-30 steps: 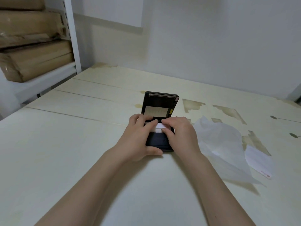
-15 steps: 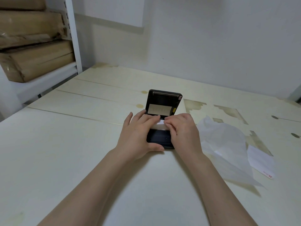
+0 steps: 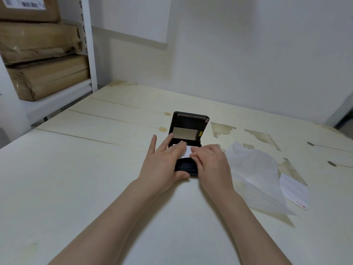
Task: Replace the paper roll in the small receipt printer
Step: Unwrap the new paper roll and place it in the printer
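Note:
A small black receipt printer (image 3: 186, 166) lies on the pale table (image 3: 76, 169) with its lid (image 3: 189, 127) standing upright at the far side. A white strip of paper (image 3: 186, 151) comes out of the open compartment; the roll itself is hidden under my fingers. My left hand (image 3: 166, 161) rests on the printer's left side, thumb against the front edge, fingers spread over the compartment. My right hand (image 3: 212, 163) pinches the free end of the paper strip over the printer's right side.
A crumpled sheet of translucent wrapping (image 3: 256, 175) and a white slip (image 3: 294, 190) lie to the right of the printer. Cardboard boxes (image 3: 44, 60) sit on a white shelf (image 3: 89, 44) at the far left. A white wall (image 3: 248, 54) runs behind the table.
My left fingers have spread out and reached further toward the lid. More white paper strip shows between my hands. The view has shifted slightly.

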A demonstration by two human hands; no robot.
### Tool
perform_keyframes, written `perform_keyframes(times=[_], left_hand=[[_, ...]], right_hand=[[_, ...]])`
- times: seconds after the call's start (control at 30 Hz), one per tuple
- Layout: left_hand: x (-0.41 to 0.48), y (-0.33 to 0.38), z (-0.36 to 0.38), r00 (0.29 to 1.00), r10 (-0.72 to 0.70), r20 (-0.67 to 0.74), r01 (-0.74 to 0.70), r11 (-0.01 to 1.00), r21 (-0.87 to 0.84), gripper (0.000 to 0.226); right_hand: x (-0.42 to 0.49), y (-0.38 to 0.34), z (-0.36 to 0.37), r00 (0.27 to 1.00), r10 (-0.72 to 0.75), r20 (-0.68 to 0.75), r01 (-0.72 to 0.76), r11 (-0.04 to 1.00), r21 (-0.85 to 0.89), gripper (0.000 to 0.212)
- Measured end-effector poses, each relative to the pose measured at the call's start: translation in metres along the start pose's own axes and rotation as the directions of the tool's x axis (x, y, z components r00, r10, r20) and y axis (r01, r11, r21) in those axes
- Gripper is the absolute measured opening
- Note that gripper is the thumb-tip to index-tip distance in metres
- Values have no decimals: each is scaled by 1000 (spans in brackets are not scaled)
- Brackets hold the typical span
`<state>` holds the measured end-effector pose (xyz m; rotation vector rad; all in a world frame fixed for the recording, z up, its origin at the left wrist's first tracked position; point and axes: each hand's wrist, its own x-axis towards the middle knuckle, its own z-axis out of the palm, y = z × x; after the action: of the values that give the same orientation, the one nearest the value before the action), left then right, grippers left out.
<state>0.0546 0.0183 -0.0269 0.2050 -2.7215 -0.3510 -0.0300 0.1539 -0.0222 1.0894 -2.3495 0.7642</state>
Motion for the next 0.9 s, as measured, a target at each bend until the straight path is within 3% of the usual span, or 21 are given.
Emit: perform_keyframes(times=[0.2,0.37,0.67,0.8,0.9], left_hand=[[-8,11,2,999,29,13,-30,997,77,61],[-11,12,7,995,90,54,-97,981,168,48],[-18,11,5,996,47,73,-57,989,138,114],[-14,11,6,996,33,-81,-26,996,80,108],[-12,5,15,980,51,-193,-40,997,61,63]], right_hand=[[-15,5,0,992,-57,116,63,997,-51,14],[-24,9,-1,971,-18,237,39,996,-84,27],[-42,6,-10,972,-39,234,54,997,-56,23],[-45,6,-12,974,-62,217,63,998,2,34],[-32,2,-21,997,-28,68,21,994,112,32]])
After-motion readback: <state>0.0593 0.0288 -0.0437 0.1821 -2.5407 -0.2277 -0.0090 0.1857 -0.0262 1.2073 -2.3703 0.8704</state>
